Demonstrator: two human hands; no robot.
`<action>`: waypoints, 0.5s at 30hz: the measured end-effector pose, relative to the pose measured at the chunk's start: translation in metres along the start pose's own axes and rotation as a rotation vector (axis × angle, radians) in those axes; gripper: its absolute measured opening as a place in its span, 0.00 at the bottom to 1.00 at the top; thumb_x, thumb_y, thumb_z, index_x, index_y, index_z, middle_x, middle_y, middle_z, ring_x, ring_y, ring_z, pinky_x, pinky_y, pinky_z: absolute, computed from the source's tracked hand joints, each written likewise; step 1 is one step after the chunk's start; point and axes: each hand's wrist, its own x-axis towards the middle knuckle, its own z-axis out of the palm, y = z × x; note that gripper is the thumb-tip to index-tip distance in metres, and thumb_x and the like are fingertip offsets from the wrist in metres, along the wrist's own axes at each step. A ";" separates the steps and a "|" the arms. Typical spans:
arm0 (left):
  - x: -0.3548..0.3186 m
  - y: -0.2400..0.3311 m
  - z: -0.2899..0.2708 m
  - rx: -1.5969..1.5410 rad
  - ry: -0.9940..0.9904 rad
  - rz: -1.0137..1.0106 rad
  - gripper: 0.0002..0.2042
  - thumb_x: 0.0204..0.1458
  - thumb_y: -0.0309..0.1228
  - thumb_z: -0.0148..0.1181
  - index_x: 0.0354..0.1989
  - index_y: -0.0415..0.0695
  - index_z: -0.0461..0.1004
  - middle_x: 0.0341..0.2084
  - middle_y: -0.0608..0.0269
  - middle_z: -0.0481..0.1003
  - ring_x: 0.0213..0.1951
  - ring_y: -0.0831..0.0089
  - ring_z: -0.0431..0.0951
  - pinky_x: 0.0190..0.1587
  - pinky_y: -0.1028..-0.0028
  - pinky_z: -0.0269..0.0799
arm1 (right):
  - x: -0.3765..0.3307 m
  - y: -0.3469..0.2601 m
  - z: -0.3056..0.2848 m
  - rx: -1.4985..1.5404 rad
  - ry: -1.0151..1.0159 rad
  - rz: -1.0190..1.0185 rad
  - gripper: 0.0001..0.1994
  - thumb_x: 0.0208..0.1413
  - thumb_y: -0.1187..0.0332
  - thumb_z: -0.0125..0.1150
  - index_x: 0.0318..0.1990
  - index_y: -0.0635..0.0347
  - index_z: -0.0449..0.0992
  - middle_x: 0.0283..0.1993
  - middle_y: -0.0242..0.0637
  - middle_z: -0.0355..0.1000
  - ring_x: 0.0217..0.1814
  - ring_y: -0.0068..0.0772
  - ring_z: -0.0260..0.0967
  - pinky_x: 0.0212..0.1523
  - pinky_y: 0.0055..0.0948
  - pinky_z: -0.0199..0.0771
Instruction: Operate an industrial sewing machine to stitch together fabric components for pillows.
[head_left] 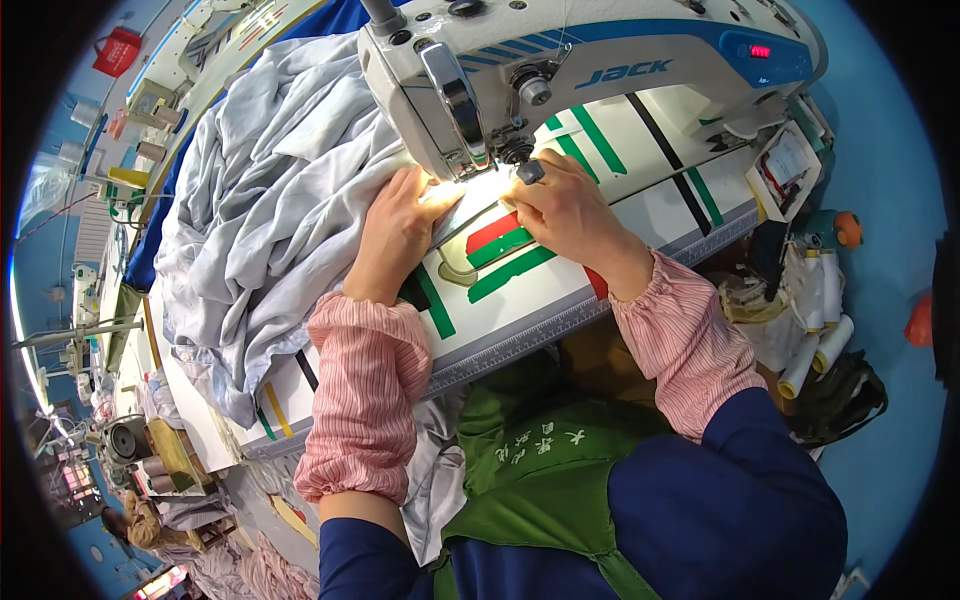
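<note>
A white and blue sewing machine (pixel 620 55) stands over the table, its lamp glaring on the needle area. Just left of the needle, my left hand (pixel 398 225) is closed on the edge of a light grey fabric (pixel 290 160), which lies heaped in folds beside it. My right hand (pixel 575 215) is at the right of the presser foot. Its fingers are curled together close to a small dark knob (pixel 530 172); what they pinch is lost in the glare. Both forearms wear pink striped sleeve covers (pixel 365 390).
Green, red and black tape strips (pixel 510 275) mark the white tabletop, and a ruler (pixel 520 335) runs along its front edge. At the right are a small box (pixel 785 170) and several thread cones (pixel 830 345). Other machines line the far left.
</note>
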 end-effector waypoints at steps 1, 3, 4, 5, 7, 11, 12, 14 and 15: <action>-0.001 0.000 0.000 0.007 0.004 -0.004 0.17 0.42 0.23 0.57 0.42 0.51 0.82 0.37 0.58 0.70 0.42 0.62 0.72 0.44 0.67 0.72 | 0.001 0.000 -0.001 0.013 -0.017 0.007 0.04 0.48 0.74 0.63 0.32 0.55 0.79 0.34 0.31 0.70 0.44 0.31 0.68 0.49 0.33 0.67; -0.002 0.000 -0.004 0.019 0.012 -0.008 0.17 0.42 0.23 0.57 0.42 0.51 0.82 0.38 0.58 0.70 0.42 0.62 0.72 0.44 0.67 0.72 | 0.001 -0.001 0.000 0.024 -0.032 0.008 0.04 0.48 0.74 0.63 0.32 0.55 0.79 0.34 0.31 0.70 0.44 0.31 0.68 0.49 0.33 0.67; -0.003 0.000 -0.007 0.021 0.004 0.022 0.16 0.42 0.24 0.57 0.41 0.49 0.82 0.38 0.58 0.71 0.43 0.61 0.72 0.44 0.67 0.72 | 0.000 -0.001 0.004 0.010 -0.001 -0.002 0.05 0.46 0.74 0.63 0.32 0.56 0.79 0.35 0.31 0.71 0.43 0.31 0.68 0.48 0.33 0.68; -0.003 0.000 -0.010 0.021 -0.005 0.052 0.15 0.43 0.25 0.57 0.40 0.48 0.82 0.38 0.57 0.71 0.43 0.61 0.72 0.45 0.66 0.72 | 0.001 -0.003 0.004 -0.003 0.029 -0.011 0.06 0.45 0.75 0.63 0.32 0.56 0.79 0.35 0.31 0.71 0.42 0.32 0.68 0.47 0.33 0.69; -0.004 -0.002 -0.023 0.012 -0.057 0.040 0.14 0.43 0.25 0.57 0.39 0.46 0.81 0.39 0.57 0.72 0.44 0.60 0.72 0.45 0.66 0.72 | -0.002 -0.011 0.005 0.006 0.060 -0.069 0.06 0.44 0.74 0.63 0.33 0.57 0.79 0.37 0.33 0.72 0.40 0.35 0.69 0.45 0.34 0.70; 0.010 -0.011 -0.049 -0.069 -0.205 0.100 0.09 0.47 0.25 0.56 0.35 0.41 0.80 0.39 0.57 0.75 0.45 0.59 0.74 0.45 0.66 0.72 | -0.001 -0.070 0.041 0.030 0.025 -0.320 0.11 0.46 0.72 0.59 0.39 0.59 0.77 0.42 0.36 0.73 0.46 0.35 0.71 0.44 0.33 0.72; 0.015 -0.014 -0.055 -0.137 -0.297 0.133 0.08 0.48 0.25 0.56 0.35 0.41 0.80 0.38 0.58 0.75 0.44 0.59 0.74 0.46 0.66 0.72 | 0.006 -0.090 0.053 0.047 -0.003 -0.376 0.12 0.47 0.70 0.57 0.41 0.59 0.77 0.43 0.37 0.73 0.48 0.35 0.70 0.47 0.33 0.71; 0.024 -0.019 -0.049 -0.137 -0.352 0.192 0.08 0.51 0.24 0.54 0.36 0.40 0.79 0.40 0.57 0.76 0.44 0.59 0.75 0.47 0.66 0.72 | 0.019 -0.124 0.085 -0.005 0.036 -0.355 0.13 0.46 0.68 0.56 0.40 0.59 0.76 0.43 0.37 0.73 0.49 0.35 0.70 0.48 0.33 0.71; 0.031 -0.019 -0.045 -0.145 -0.377 0.200 0.08 0.52 0.24 0.56 0.38 0.39 0.79 0.41 0.57 0.77 0.46 0.59 0.75 0.49 0.66 0.71 | 0.027 -0.135 0.099 0.084 0.085 -0.292 0.13 0.46 0.67 0.56 0.39 0.59 0.77 0.42 0.37 0.73 0.47 0.35 0.70 0.48 0.33 0.70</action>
